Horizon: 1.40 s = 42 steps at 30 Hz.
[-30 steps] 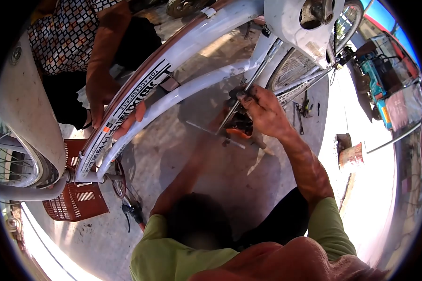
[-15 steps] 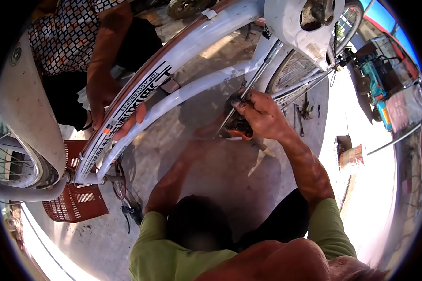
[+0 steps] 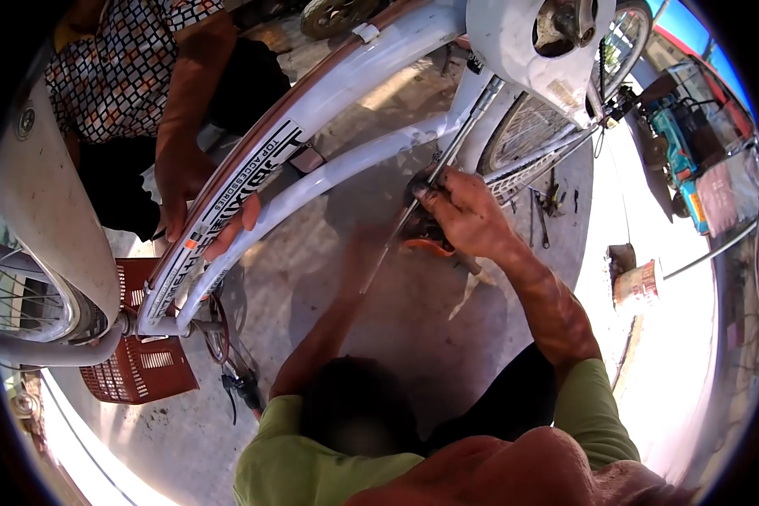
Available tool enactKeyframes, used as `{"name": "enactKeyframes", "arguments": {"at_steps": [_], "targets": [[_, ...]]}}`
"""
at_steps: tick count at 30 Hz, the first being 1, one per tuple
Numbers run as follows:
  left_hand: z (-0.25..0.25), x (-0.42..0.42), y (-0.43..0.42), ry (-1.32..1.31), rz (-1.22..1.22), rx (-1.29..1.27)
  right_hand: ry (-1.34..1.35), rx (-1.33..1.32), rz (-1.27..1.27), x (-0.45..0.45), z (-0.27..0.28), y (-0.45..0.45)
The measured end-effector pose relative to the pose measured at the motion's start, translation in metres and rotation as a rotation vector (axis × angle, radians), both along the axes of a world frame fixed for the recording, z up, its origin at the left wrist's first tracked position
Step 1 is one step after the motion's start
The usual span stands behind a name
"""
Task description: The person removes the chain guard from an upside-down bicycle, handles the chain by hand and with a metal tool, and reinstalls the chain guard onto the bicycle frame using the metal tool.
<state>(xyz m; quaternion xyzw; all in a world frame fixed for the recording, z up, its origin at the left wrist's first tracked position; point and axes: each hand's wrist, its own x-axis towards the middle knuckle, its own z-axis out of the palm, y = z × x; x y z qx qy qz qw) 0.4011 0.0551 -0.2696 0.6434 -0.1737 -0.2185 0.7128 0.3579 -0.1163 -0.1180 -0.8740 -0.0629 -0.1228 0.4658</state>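
Observation:
A white bicycle frame point(image 3: 354, 84) with a brown stripe and black lettering crosses the view, apparently upside down. My right hand point(image 3: 464, 207), its fingertips dark with grime, is closed round a long thin metal rod point(image 3: 388, 253). The rod slants from beside the frame's crank housing point(image 3: 535, 59) down toward the lower middle, with a thicker bright section at its upper end. Lower and to the left, my left hand point(image 3: 378, 240) is blurred and in shadow, close to the rod and an orange-rimmed object point(image 3: 428, 246). Its fingers cannot be made out.
Another person's hand point(image 3: 184, 177) grips the frame at left. A red-brown basket point(image 3: 152, 371) and front wheel point(image 3: 34, 291) are lower left. Tools point(image 3: 542, 223) lie on the concrete floor. A stained tin point(image 3: 637, 287) stands at right, below a turquoise machine point(image 3: 675, 156).
The rod has shifted slightly down and left with my right hand, and more of its lower end shows. My left forearm has moved a little right.

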Motion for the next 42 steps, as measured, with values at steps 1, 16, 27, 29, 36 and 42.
{"name": "enactKeyframes", "arguments": {"at_steps": [1, 16, 27, 29, 36, 42], "targets": [[-0.005, 0.001, 0.003, 0.246, -0.168, -0.182, -0.012, -0.009, 0.001, 0.0, 0.0, -0.001], [-0.026, -0.009, -0.017, 0.345, -0.363, -0.623, -0.024, 0.0, 0.036, 0.001, -0.003, -0.009], [-0.006, 0.023, -0.013, 0.453, -0.703, -0.663, 0.093, 0.054, 0.118, -0.002, 0.008, -0.014], [-0.005, 0.024, -0.018, 0.475, -0.656, -0.598, 0.081, 0.021, 0.106, -0.003, 0.01, -0.015], [0.012, 0.005, -0.03, 0.195, -0.3, -0.492, -0.003, -0.024, 0.021, -0.005, -0.001, -0.013], [0.041, -0.005, -0.011, -0.037, -0.137, -0.077, 0.061, 0.114, -0.031, -0.003, 0.001, 0.001]]}}
